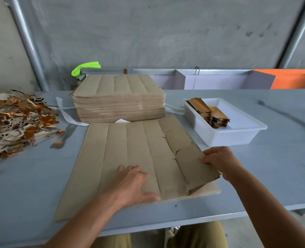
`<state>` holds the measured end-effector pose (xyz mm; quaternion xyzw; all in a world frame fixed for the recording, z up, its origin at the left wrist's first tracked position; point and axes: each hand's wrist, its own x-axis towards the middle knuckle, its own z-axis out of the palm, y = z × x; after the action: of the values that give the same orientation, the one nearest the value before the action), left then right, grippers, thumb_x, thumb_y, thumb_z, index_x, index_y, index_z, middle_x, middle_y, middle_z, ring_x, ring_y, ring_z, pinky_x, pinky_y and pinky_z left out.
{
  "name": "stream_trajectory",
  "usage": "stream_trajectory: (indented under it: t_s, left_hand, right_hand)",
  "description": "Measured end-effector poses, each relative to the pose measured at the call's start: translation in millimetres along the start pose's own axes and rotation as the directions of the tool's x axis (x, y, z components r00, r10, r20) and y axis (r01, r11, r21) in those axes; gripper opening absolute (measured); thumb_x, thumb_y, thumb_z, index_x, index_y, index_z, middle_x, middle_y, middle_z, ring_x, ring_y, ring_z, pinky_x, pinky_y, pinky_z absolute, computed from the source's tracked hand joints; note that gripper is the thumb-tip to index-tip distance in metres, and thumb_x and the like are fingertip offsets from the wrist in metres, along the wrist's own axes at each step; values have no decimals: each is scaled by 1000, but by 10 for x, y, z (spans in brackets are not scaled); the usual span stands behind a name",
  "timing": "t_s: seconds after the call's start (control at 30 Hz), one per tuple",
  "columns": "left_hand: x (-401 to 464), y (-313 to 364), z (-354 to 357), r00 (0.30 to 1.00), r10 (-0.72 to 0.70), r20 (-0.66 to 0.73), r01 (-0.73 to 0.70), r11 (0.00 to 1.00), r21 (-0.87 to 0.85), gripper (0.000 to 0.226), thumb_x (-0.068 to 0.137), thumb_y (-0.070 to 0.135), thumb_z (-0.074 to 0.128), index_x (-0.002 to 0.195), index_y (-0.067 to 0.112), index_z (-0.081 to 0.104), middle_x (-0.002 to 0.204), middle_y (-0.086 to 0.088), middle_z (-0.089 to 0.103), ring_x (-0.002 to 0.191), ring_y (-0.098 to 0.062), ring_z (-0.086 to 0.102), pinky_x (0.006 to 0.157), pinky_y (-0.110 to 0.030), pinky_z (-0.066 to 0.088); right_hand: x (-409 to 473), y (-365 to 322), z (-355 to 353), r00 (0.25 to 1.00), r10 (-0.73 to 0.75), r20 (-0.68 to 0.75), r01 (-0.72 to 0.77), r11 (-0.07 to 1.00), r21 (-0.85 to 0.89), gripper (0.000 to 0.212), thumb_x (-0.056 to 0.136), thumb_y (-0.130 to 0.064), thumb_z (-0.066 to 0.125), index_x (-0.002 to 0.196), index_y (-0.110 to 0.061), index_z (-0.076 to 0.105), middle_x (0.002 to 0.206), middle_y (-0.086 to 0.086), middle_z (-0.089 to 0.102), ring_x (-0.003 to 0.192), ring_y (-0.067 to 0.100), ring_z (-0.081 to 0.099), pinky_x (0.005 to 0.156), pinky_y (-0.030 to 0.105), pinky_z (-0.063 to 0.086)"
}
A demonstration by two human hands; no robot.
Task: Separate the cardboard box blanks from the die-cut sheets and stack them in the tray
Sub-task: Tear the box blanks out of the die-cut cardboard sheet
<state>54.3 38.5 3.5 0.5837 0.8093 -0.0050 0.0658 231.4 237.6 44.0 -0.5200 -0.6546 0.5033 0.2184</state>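
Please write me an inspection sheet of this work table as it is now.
Surface: grey table, sheets lying flat on it.
Job's things: die-cut sheet in front; tall sheet stack behind; white tray holding blanks.
Clutter: scrap pile at left.
Grips: left hand presses flat on the sheet; right hand pinches the right strip.
Cables: nothing seen.
Surroundings: concrete wall, metal poles.

Grey concrete wall (166,33) with slanted metal poles (28,43) behind a pale blue-grey table (273,167).
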Motion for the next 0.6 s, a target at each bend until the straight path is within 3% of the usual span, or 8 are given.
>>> stream_trajectory:
  t_s: [0.2,0.33,0.43,0.53,0.6]
  left_hand:
    - [212,546,-273,937,127,-324,-208,951,-228,98,61,78,59,141,24,39,137,6,42,123,-14,43,103,-33,38]
    - [345,823,-178,863,34,-504,-217,926,-309,69,67,61,71,119,22,48,116,8,49,104,-13,49,82,-22,39]
    - [388,761,-88,863,-65,-501,-222,842,-492,69,67,59,73,122,24,50,114,11,55,101,-8,52,79,-19,42]
    - [398,665,-108,897,-98,-432,-251,690,-678,76,61,62,73,125,28,52,109,23,56,93,5,55,74,-7,43]
    - [413,629,-144,902,-140,-409,-271,552,-788,68,57,65,68,115,32,55,94,31,58,85,12,58,68,-3,42]
  right_hand:
    - [4,-312,67,993,-23,114,10,994,113,9,75,-4,75,76,-9,68,79,11,66,71,22,61,55,25,46]
    - [-41,-454,193,989,-48,140,18,978,208,10,76,-12,76,82,-7,69,81,10,66,76,21,58,64,32,50]
    - [-61,-460,228,986,-79,145,28,947,320,10,78,-16,75,80,-8,69,72,8,63,67,17,53,56,26,45]
    - [-84,-411,266,981,-101,166,27,917,398,15,80,-20,73,87,-7,69,84,12,63,78,23,53,63,29,46]
    - [-101,-394,322,974,-120,193,33,915,403,25,82,-25,71,95,-4,68,83,9,62,78,21,55,68,30,47]
